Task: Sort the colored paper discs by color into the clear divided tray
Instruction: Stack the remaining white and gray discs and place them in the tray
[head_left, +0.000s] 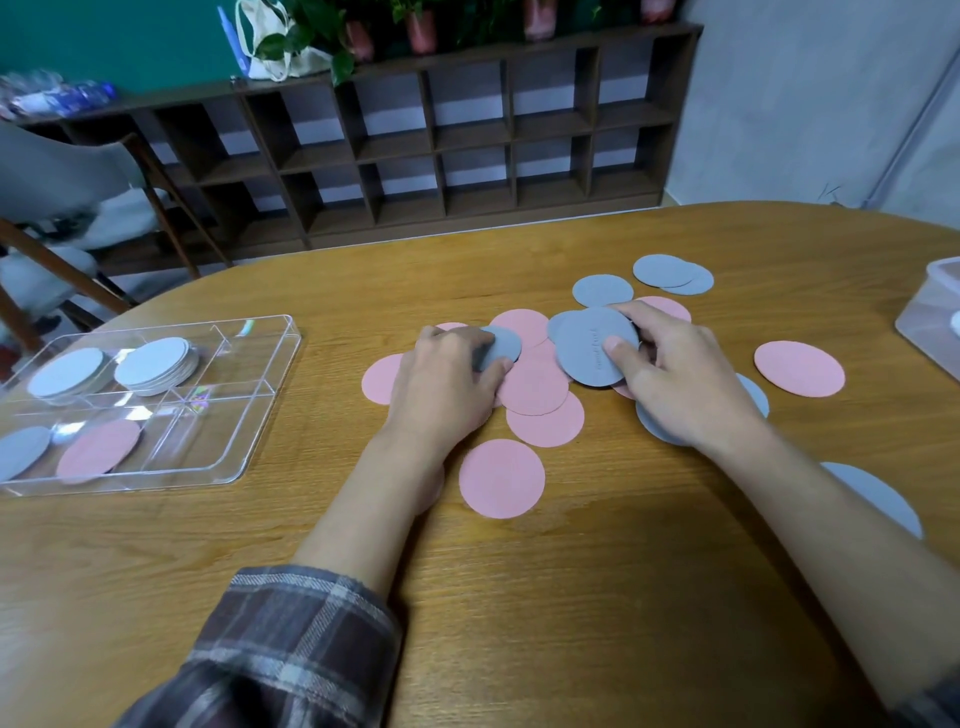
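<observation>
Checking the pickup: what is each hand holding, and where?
The right hand pinches grey discs at their right edge, thumb on top. The left hand grips a smaller-looking grey disc by its left edge.

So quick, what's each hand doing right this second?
Left hand: closed on a grey disc, pinched by thumb and fingers.
Right hand: closed on a small stack of grey discs.

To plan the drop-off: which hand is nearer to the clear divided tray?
Left. The left hand lies on the disc pile just right of the clear divided tray; the right hand is farther right.
</observation>
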